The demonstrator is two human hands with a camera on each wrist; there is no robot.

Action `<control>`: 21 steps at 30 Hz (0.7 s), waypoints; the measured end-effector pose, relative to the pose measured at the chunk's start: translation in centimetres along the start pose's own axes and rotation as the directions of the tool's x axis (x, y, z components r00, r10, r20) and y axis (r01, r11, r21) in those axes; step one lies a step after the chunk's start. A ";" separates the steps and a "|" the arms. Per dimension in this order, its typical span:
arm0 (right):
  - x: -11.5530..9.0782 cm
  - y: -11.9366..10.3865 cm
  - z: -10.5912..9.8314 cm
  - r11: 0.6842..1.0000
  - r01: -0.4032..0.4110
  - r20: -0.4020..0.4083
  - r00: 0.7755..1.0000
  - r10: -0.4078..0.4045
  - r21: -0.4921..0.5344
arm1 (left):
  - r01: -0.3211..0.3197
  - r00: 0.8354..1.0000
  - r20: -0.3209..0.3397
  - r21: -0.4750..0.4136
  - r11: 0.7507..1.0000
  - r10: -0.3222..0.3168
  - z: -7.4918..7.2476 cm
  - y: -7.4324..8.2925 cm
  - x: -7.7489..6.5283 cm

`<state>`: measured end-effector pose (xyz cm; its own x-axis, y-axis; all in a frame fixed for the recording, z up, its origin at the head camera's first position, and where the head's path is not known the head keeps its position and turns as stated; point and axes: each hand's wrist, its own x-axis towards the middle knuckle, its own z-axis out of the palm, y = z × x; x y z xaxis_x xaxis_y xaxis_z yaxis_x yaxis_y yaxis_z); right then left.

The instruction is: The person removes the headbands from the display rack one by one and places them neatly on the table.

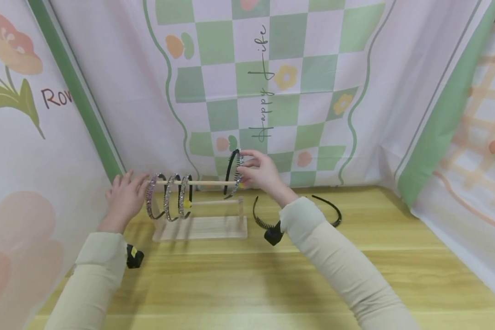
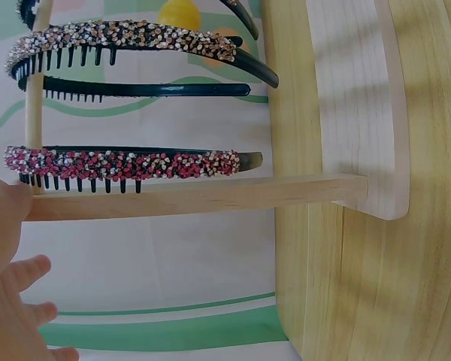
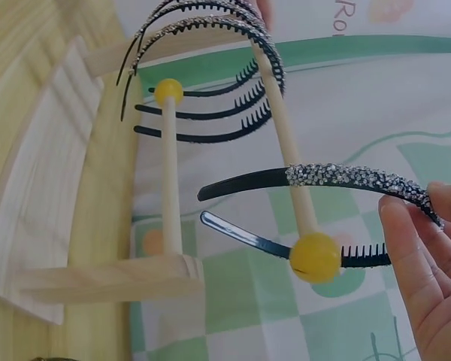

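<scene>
Sitting in R hand (image 1: 264,171): headband (image 3: 353,176), well apart frm L hand (image 1: 125,197).

Left forearm (image 1: 92,275): one, sleeved, slanting up from the lower left. Left hand (image 1: 125,197): bare, fingers spread and lightly bent. Right forearm (image 1: 342,261): one, sleeved, reaching up and inward from the lower right. Right hand (image 1: 264,172): bare, raised, thumb and fingers pinching.

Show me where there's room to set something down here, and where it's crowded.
Bare tabletop lies in front of the rack base, between the sleeves, and right of the loose headband. The left end of the upper rod is crowded: three headbands hang there, beside the left hand.
</scene>
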<state>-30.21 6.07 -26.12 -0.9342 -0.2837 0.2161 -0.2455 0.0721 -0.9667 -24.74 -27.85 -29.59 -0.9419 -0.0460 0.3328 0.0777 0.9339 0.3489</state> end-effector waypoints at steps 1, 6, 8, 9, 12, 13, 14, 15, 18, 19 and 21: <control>-0.1 0.0 -0.2 1.000 0.003 -0.001 1.000 -0.003 -0.001 | 0.000 1.000 0.001 0.000 1.000 0.000 0.0 0.0 0.0; -0.5 -0.3 -0.9 1.000 0.019 -0.012 1.000 -0.019 0.007 | 0.002 1.000 0.005 0.000 1.000 -0.002 0.1 -0.1 0.0; -0.7 -0.4 -1.2 1.000 0.026 -0.016 1.000 -0.026 0.006 | 0.001 1.000 0.005 0.001 1.000 -0.001 0.1 -0.1 0.0; -0.8 -0.5 -1.3 1.000 0.029 -0.020 0.999 -0.029 0.004 | 0.001 1.000 0.005 0.002 1.000 -0.001 0.1 -0.1 0.0; -1.0 -0.6 -1.7 0.999 0.034 -0.028 0.999 -0.034 -0.007 | 0.002 1.000 0.007 0.002 1.000 -0.002 0.1 -0.1 0.0; -1.0 -0.6 -1.9 0.999 0.033 -0.031 0.999 -0.034 -0.009 | 0.002 1.000 0.007 0.003 1.000 -0.002 0.1 -0.2 0.0; -1.1 -0.6 -2.0 0.999 0.032 -0.033 0.999 -0.032 -0.006 | 0.003 1.000 0.008 0.004 1.000 -0.003 0.1 -0.2 0.0; -1.1 -0.6 -2.2 1.000 0.030 -0.035 0.999 -0.030 -0.003 | 0.004 1.000 0.008 0.007 1.000 -0.004 0.1 -0.2 0.0; -1.2 -0.5 -2.8 1.000 0.031 -0.035 0.999 -0.031 0.003 | 0.005 1.000 0.009 0.015 1.000 -0.006 0.1 -0.1 0.0; -1.2 -0.5 -3.0 0.999 0.033 -0.035 0.999 -0.033 0.002 | 0.006 1.000 0.009 0.017 1.000 -0.006 0.2 -0.1 0.0; -1.2 -0.5 -3.4 0.999 0.042 -0.035 0.998 -0.042 -0.004 | 0.007 1.000 0.009 0.021 1.000 -0.007 0.1 -0.1 0.1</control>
<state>-29.81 9.63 -25.44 -0.9315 -0.2529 0.2614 -0.2857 0.0642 -0.9562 -24.87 -27.92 -29.73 -0.9452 -0.0496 0.3228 0.0643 0.9408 0.3327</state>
